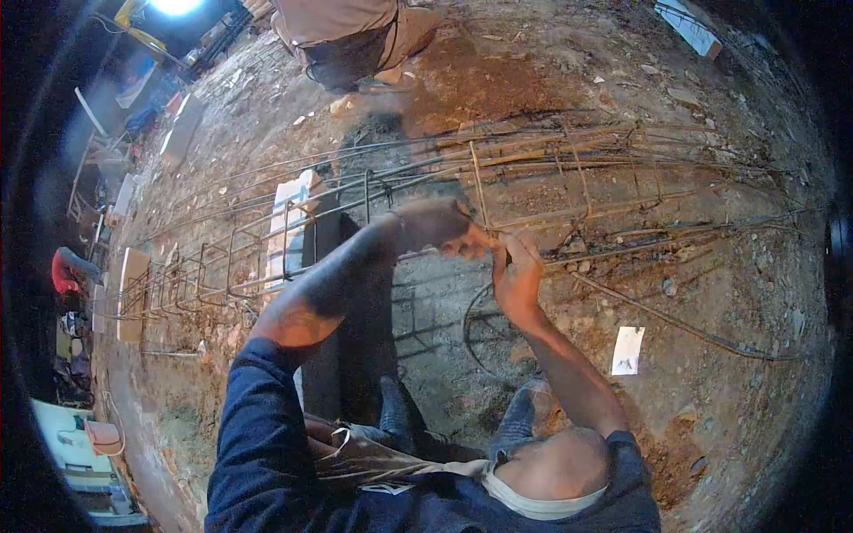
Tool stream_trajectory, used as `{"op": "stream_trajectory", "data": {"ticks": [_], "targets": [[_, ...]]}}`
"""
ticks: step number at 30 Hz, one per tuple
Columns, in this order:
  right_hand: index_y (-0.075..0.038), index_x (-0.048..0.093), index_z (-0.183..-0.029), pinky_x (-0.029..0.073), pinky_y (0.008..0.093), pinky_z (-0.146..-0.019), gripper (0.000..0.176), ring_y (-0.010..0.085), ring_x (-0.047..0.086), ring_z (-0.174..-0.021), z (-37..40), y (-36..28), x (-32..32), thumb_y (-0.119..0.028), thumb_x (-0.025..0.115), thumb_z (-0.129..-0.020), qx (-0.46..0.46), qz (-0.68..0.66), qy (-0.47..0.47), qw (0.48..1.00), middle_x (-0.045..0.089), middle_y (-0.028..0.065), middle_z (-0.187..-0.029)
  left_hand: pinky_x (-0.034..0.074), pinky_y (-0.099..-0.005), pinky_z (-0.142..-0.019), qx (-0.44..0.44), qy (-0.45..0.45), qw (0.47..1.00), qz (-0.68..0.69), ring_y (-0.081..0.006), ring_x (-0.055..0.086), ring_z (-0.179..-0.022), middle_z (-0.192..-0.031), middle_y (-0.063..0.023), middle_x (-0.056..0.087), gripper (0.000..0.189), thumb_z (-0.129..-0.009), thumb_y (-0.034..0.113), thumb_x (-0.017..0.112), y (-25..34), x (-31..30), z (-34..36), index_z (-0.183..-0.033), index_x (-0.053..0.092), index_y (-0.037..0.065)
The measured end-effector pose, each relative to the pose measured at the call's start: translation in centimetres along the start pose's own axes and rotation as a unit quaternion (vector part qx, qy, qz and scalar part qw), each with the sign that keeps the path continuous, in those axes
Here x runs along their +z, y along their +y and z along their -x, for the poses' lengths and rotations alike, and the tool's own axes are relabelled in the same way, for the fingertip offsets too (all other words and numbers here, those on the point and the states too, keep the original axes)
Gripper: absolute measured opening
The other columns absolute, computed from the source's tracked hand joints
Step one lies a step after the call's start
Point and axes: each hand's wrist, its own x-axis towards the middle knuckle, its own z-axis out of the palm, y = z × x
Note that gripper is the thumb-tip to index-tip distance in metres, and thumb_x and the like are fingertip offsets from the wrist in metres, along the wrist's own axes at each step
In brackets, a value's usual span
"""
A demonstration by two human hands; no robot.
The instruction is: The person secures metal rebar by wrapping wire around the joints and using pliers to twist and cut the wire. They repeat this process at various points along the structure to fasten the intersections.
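A long rebar cage point(577, 169) of rods and square stirrups lies across the view in front of me. My left hand point(444, 226) reaches in over the near rods, its fingers curled by the lower end of a stirrup point(479, 178). My right hand point(518, 269) meets it from the right, thumb and fingers pinched together just above a near rod. The fingertips of both hands almost touch. What they grip between them is too small and partly hidden to make out.
White blocks point(291, 226) and another block point(133, 293) stand under the cage at left. A loose rod point(684, 320) and a pale paper piece point(627, 350) lie on the dirt at right. Another person point(342, 35) is at the far side. A bucket point(105, 437) stands lower left.
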Motion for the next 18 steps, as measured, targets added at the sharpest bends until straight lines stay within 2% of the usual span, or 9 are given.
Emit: {"op": "stream_trajectory", "data": {"ticks": [2,4,7,9,10,12,13,15,18], "targets": [[0.0,0.058,-0.086,0.043,0.0386,-0.062,0.006,0.0354,0.051,-0.07,0.0,0.0,0.0,-0.002,0.057,-0.081,0.008,0.019,-0.001,1.0,0.05,0.017,-0.075,0.046,-0.033,-0.056,0.236,0.109,0.963,-0.07,-0.0202,0.059,-0.061,-0.069,-0.0103,0.063,0.024,-0.08,0.026,0.06,-2.9,0.0,-1.1,-0.092,0.065,0.006],[0.0,0.058,-0.085,0.043,0.0392,-0.062,0.005,0.0355,0.051,-0.07,0.0,-0.7,-0.2,-0.002,0.057,-0.08,0.013,0.011,0.0,1.0,0.049,0.017,-0.074,0.045,-0.0295,-0.057,0.155,0.064,0.986,0.009,-0.0155,0.058,-0.063,-0.073,-0.0097,0.063,0.023,-0.083,0.022,0.057,-4.2,0.1,-1.6,-0.098,0.063,0.005],[0.0,0.059,-0.084,0.043,0.0398,-0.062,0.004,0.0353,0.052,-0.071,-0.2,-0.5,-0.5,-0.002,0.058,-0.08,0.018,0.007,-0.012,1.0,0.05,0.0168,-0.074,0.045,-0.0306,-0.057,0.237,0.105,0.959,-0.11,-0.016,0.058,-0.062,-0.075,-0.0116,0.063,0.021,-0.085,0.02,0.057,-4.7,0.2,-1.8,-0.097,0.063,0.004],[0.0,0.059,-0.084,0.043,0.0399,-0.063,0.005,0.035,0.052,-0.072,0.0,-0.4,-0.6,-0.003,0.059,-0.08,0.019,0.01,-0.025,0.999,0.051,0.0168,-0.075,0.046,-0.0322,-0.057,0.214,-0.004,0.972,0.093,-0.0168,0.06,-0.067,-0.074,-0.0135,0.062,0.022,-0.086,0.02,0.057,-4.7,0.4,-2.9,-0.098,0.063,0.004],[-0.001,0.059,-0.084,0.043,0.0398,-0.063,0.005,0.0348,0.053,-0.072,-0.1,-0.5,-0.7,-0.003,0.059,-0.08,0.016,0.024,-0.029,0.999,0.052,0.0168,-0.075,0.046,-0.0322,-0.057,0.216,-0.002,0.972,0.094,-0.0168,0.06,-0.067,-0.074,-0.0135,0.062,0.022,-0.086,0.02,0.057,-4.0,0.3,-2.8,-0.098,0.063,0.004],[-0.001,0.06,-0.084,0.043,0.0397,-0.063,0.005,0.0346,0.054,-0.072,-0.4,-1.2,-1.0,-0.004,0.06,-0.08,0.01,0.039,-0.036,0.999,0.052,0.0168,-0.075,0.047,-0.0316,-0.057,0.22,0.1,0.958,-0.152,-0.018,0.06,-0.068,-0.073,-0.0123,0.062,0.026,-0.085,0.021,0.059,-2.0,0.1,-2.0,-0.099,0.063,0.0],[-0.001,0.06,-0.083,0.043,0.0401,-0.062,0.006,0.0346,0.054,-0.072,-0.8,-2.0,-1.3,-0.006,0.061,-0.079,0.011,0.026,-0.034,0.999,0.053,0.0167,-0.074,0.047,-0.0316,-0.057,0.222,0.105,0.958,-0.151,-0.018,0.06,-0.068,-0.073,-0.0123,0.062,0.026,-0.085,0.021,0.059,-2.2,0.6,-2.3,-0.099,0.063,0.0],[-0.001,0.06,-0.082,0.043,0.0405,-0.062,0.008,0.0345,0.054,-0.071,-1.1,-2.4,-1.4,-0.008,0.062,-0.079,0.012,0.015,-0.031,0.999,0.053,0.0166,-0.074,0.047,-0.0305,-0.058,0.022,0.182,0.973,0.14,-0.0218,0.061,-0.069,-0.075,-0.0118,0.063,0.025,-0.082,0.021,0.062,-2.7,2.2,-2.7,-0.095,0.064,-0.001],[-0.001,0.061,-0.081,0.042,0.0409,-0.061,0.011,0.0348,0.054,-0.071,-1.3,-2.2,-1.3,-0.012,0.063,-0.08,0.048,0.041,-0.046,0.997,0.055,0.0171,-0.073,0.048,-0.0309,-0.061,-0.011,0.313,0.932,0.185,-0.0248,0.062,-0.07,-0.078,-0.0117,0.065,0.021,-0.079,0.02,0.063,1.7,2.5,0.7,-0.089,0.066,0.001]]}}
